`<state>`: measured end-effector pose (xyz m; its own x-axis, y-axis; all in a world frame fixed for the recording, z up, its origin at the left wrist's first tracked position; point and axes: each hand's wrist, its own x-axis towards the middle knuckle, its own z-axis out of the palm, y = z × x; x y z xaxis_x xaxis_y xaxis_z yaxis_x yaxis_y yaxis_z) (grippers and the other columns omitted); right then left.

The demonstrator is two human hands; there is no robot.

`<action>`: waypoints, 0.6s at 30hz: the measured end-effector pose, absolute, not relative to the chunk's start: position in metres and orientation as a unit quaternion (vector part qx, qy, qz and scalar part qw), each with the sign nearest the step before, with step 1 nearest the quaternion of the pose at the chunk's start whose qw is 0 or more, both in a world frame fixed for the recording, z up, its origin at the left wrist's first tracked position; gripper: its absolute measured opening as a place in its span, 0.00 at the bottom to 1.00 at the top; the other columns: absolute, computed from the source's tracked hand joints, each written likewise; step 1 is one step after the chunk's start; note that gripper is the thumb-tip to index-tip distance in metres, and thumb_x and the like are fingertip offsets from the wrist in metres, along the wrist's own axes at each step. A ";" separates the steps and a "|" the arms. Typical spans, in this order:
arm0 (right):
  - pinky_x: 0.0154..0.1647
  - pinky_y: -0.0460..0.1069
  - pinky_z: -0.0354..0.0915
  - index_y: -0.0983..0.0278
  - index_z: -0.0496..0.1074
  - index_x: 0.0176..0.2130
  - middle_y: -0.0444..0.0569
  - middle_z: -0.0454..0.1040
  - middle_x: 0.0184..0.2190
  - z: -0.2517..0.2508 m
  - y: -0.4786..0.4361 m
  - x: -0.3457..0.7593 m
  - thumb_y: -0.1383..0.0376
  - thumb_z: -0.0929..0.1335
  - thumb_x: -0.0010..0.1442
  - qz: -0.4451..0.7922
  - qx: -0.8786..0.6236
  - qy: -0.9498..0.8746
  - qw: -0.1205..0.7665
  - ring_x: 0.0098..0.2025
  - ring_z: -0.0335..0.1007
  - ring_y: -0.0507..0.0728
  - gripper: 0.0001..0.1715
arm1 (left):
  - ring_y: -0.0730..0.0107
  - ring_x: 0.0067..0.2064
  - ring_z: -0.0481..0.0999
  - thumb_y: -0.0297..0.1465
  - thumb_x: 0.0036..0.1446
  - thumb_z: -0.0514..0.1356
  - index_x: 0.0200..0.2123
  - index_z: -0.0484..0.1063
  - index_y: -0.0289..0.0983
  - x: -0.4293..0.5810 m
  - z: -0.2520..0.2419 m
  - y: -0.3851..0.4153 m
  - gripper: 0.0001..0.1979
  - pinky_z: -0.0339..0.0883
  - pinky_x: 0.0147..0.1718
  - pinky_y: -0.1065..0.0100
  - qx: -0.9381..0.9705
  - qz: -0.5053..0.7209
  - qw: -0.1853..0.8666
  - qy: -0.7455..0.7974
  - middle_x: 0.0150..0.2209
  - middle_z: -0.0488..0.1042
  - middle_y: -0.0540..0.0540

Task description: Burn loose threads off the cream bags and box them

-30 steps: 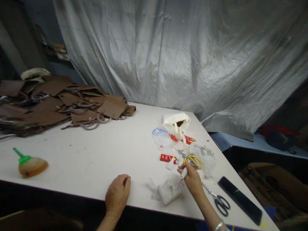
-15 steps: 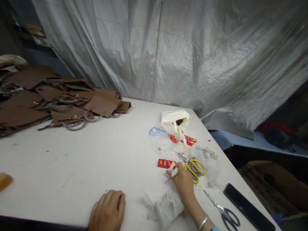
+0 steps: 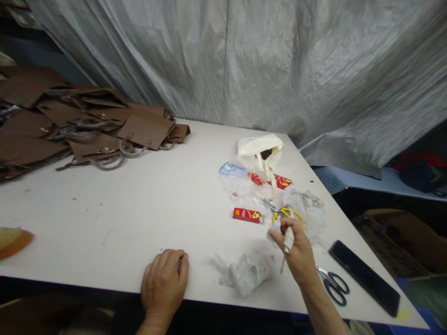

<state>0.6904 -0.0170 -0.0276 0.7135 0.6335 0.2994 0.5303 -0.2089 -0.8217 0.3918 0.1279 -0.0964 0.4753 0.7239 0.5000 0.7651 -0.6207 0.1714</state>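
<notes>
My right hand (image 3: pixel 301 253) is raised over the right part of the white table (image 3: pixel 157 204). It grips an awl (image 3: pixel 288 239) with a white-wrapped handle, the thin metal shaft slanting downward. A whitish, semi-clear scrap (image 3: pixel 274 230) shows at the fingertips. Just beyond are yellow-handled scissors (image 3: pixel 295 215), partly hidden by that hand, and a red box (image 3: pixel 246 215) with yellow print. At the near edge of the table, my left hand (image 3: pixel 164 279) rests with its fingers curled; a small greyish thing peeks out by the thumb, too hidden to name.
Brown handbags (image 3: pixel 146 130) lie heaped at the left. A cream cloth bag (image 3: pixel 260 146), red packets (image 3: pixel 282 181) and clear plastic cover the right side. Crumpled plastic (image 3: pixel 249 274), black-handled scissors (image 3: pixel 335 286) and a long black object (image 3: pixel 365 277) lie nearer. Silver sheeting (image 3: pixel 223 60) hangs behind.
My right hand has moved right, away from the red box, bringing the awl along and turning its shaft more steeply down. My left hand stays curled on the table. The view has tilted downward.
</notes>
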 end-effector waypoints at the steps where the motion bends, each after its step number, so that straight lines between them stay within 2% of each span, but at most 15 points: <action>1: 0.44 0.52 0.68 0.59 0.67 0.43 0.45 0.71 0.36 -0.022 -0.029 0.687 0.51 0.71 0.62 0.062 -0.773 -0.372 0.511 0.38 0.72 0.58 0.18 | 0.56 0.37 0.75 0.33 0.69 0.55 0.36 0.74 0.40 0.392 -0.096 0.128 0.10 0.61 0.38 0.59 -0.859 -0.270 0.039 -0.434 0.34 0.78 0.45; 4: 0.41 0.51 0.73 0.57 0.67 0.45 0.46 0.76 0.37 -0.016 -0.065 0.668 0.52 0.71 0.65 0.145 -0.753 -0.376 0.520 0.38 0.78 0.60 0.16 | 0.56 0.37 0.75 0.33 0.69 0.55 0.37 0.74 0.40 0.394 -0.095 0.127 0.10 0.61 0.39 0.59 -0.858 -0.269 0.040 -0.435 0.34 0.78 0.45; 9: 0.31 0.45 0.73 0.57 0.74 0.42 0.46 0.79 0.34 -0.032 -0.100 0.640 0.57 0.73 0.63 0.168 -0.755 -0.433 0.463 0.32 0.77 0.57 0.09 | 0.56 0.37 0.75 0.32 0.68 0.55 0.36 0.74 0.40 0.398 -0.093 0.126 0.10 0.60 0.38 0.60 -0.859 -0.261 0.040 -0.438 0.33 0.78 0.45; 12: 0.31 0.44 0.73 0.58 0.77 0.42 0.46 0.81 0.35 -0.041 -0.104 0.633 0.57 0.73 0.63 0.186 -0.750 -0.437 0.461 0.32 0.79 0.57 0.09 | 0.56 0.37 0.74 0.32 0.68 0.55 0.36 0.74 0.40 0.400 -0.093 0.126 0.09 0.60 0.38 0.60 -0.858 -0.261 0.032 -0.442 0.33 0.78 0.45; 16: 0.31 0.43 0.74 0.58 0.80 0.44 0.44 0.81 0.30 -0.044 -0.104 0.630 0.56 0.73 0.64 0.215 -0.755 -0.430 0.445 0.29 0.78 0.55 0.11 | 0.56 0.37 0.74 0.32 0.69 0.55 0.36 0.74 0.40 0.401 -0.092 0.126 0.09 0.60 0.38 0.60 -0.857 -0.263 0.029 -0.442 0.33 0.78 0.45; 18: 0.33 0.43 0.75 0.57 0.81 0.44 0.45 0.82 0.32 -0.045 -0.105 0.629 0.57 0.73 0.65 0.215 -0.752 -0.439 0.442 0.31 0.80 0.56 0.10 | 0.57 0.37 0.74 0.32 0.69 0.56 0.36 0.74 0.40 0.401 -0.091 0.126 0.09 0.60 0.38 0.60 -0.856 -0.264 0.028 -0.444 0.33 0.78 0.45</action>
